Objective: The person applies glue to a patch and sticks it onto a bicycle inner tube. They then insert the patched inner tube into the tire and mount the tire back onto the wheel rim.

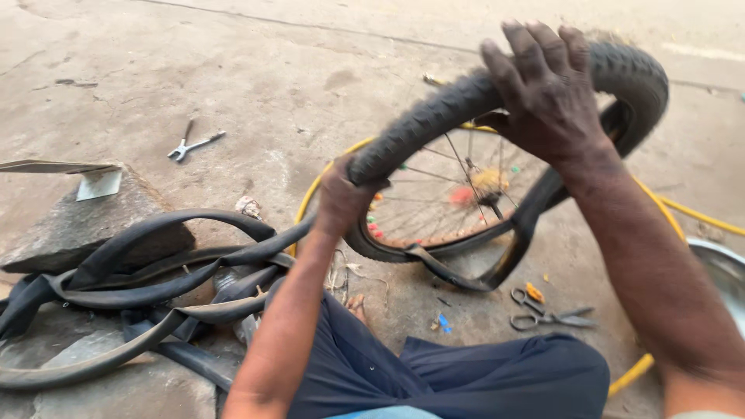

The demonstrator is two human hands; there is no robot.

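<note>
Tyre (434,116): black, knobbed tread pattern.
Wheel spokes (434,174): silver, carrying red, green and yellow beads.
Inner tubes (140,268): plain black, dull sheen.
Hose (698,213): yellow.
Scissors (547,314): grey metal, dark handles.
Pliers (190,143): bare silver-grey.
Trousers (466,376): dark navy.
Floor (256,70): pale grey-brown concrete, stained, with small orange and blue scraps.
Stone block (85,221): mottled grey.
Basin rim (725,260): shiny steel.

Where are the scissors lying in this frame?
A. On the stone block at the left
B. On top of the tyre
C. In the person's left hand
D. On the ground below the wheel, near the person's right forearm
D: the scissors lie open on the concrete below the wheel, beside the right forearm.
</note>
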